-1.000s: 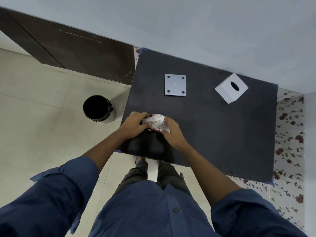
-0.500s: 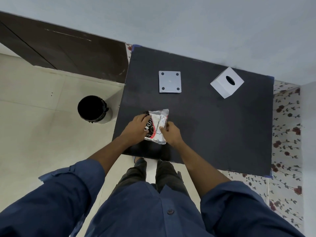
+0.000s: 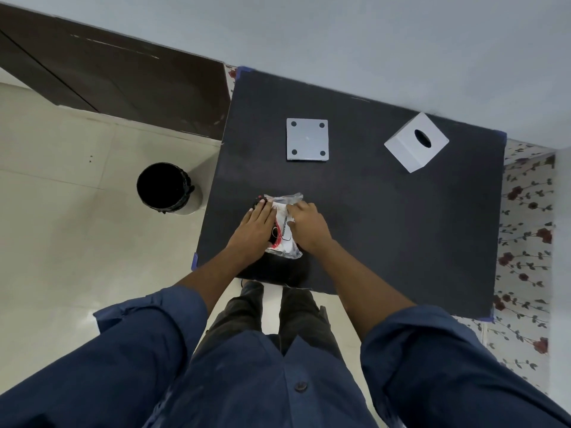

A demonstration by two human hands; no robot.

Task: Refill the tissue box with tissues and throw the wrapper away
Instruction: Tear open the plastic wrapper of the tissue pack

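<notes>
This looks like a room in a home, with a pale tiled floor [image 3: 61, 242], a small black bin [image 3: 165, 187] standing on it, a dark wooden door [image 3: 123, 81], a plain wall [image 3: 340, 41], and a flowery cloth [image 3: 525, 227] under the black table top [image 3: 401, 227].

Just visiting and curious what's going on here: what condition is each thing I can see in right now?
Tissue pack: lying flat on the table, still in its wrapper, pressed under both hands.
Left hand: palm down on the pack.
Right hand: palm down on the pack.
Tissue box: resting on the table, oval slot up, no tissue showing.
Grey square plate: flat on the table, apart from the box.
Bin: upright on the floor, open, black liner.
</notes>
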